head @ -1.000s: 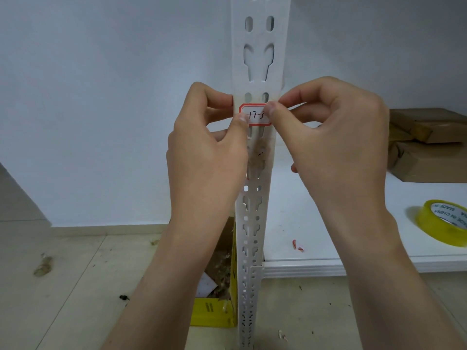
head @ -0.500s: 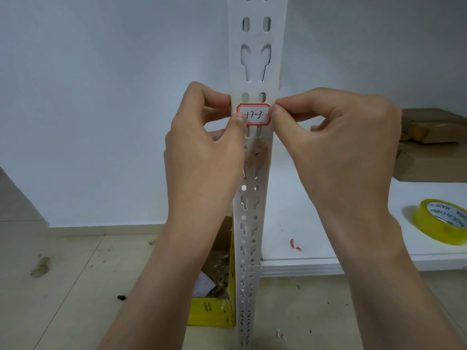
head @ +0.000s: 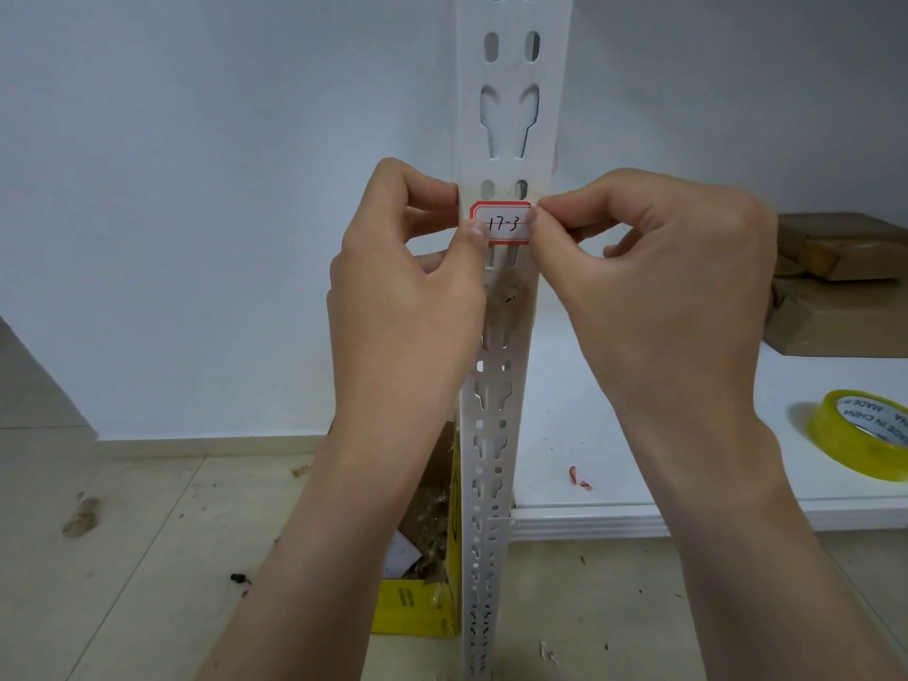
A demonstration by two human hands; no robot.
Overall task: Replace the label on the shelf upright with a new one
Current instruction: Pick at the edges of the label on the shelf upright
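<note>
Label [head: 502, 222] sits on the front face of the upright [head: 508, 115], a little toward 12 o'clock from the centre of my view, between a pair of oval holes at its 12 and a brownish patch of residue at its 6. My left hand [head: 403, 307] has its thumb pressed on the label's 9 o'clock end, with the fingers curled round the upright's edge behind it. My right hand [head: 663, 287] pinches thumb against forefinger at the 3 o'clock end. Whether it grips the label itself or a clear film over it, I cannot tell. I see the main risk as a crooked set: if one thumb drags while the other presses, the label would skew or crease. It also lies over slots, so a hard push in the middle could dent or tear it, and a sliding thumb could smear the ink. If that end lifts, I expect it would peel back. Its long axis runs straight across the upright, 9 to 3 o'clock, about level, and the writing "17-3" reads right way up, top toward 12. A tape roll [head: 860, 435] lies at 4 o'clock on the shelf [head: 638, 435].
</note>
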